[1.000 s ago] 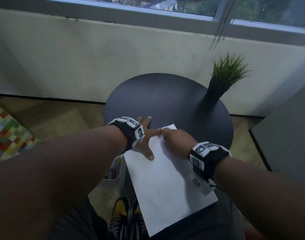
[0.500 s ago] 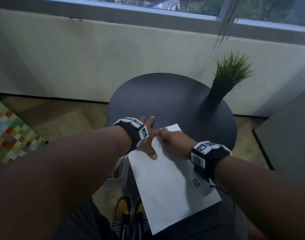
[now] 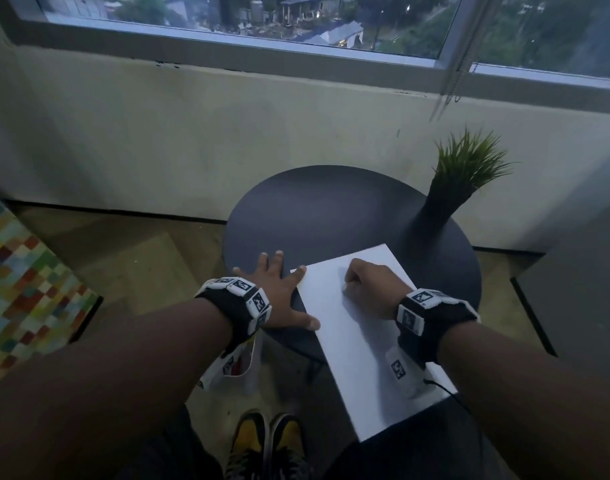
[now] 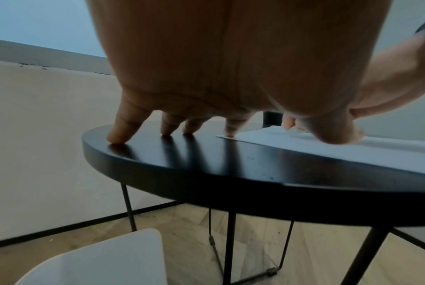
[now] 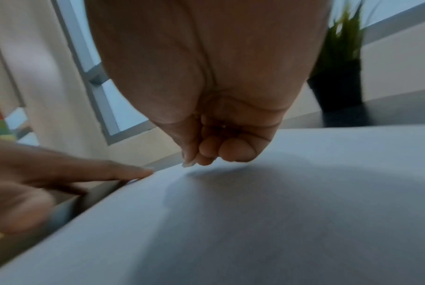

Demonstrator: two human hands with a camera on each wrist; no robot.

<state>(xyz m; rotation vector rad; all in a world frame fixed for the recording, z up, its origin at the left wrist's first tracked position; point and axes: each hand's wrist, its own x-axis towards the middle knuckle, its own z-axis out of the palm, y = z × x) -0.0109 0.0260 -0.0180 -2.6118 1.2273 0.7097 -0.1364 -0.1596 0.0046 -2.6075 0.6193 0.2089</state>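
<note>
A white sheet of paper (image 3: 352, 334) lies on the near right of the round dark table (image 3: 331, 209) and overhangs its near edge. My left hand (image 3: 279, 292) lies flat and spread on the table beside the sheet's left edge. Its index fingertip (image 4: 231, 133) touches the far left corner and its thumb touches the left edge. My right hand (image 3: 369, 289) sits on the paper's far half as a fist. Its fingers (image 5: 236, 152) are curled against the thumb, holding nothing, low over the paper (image 5: 279, 221).
A dark vase (image 3: 435, 216) of green grass (image 3: 466, 164) stands at the table's far right, close to the paper's far corner. A white bag (image 3: 234, 372) sits under the table's left side, with shoes (image 3: 268, 441) below. Grey furniture (image 3: 580, 289) stands to the right, and a wall and window behind.
My right hand has slid right along the paper, away from the left hand. The left hand has shifted left, mostly off the sheet, and its fingers have spread.
</note>
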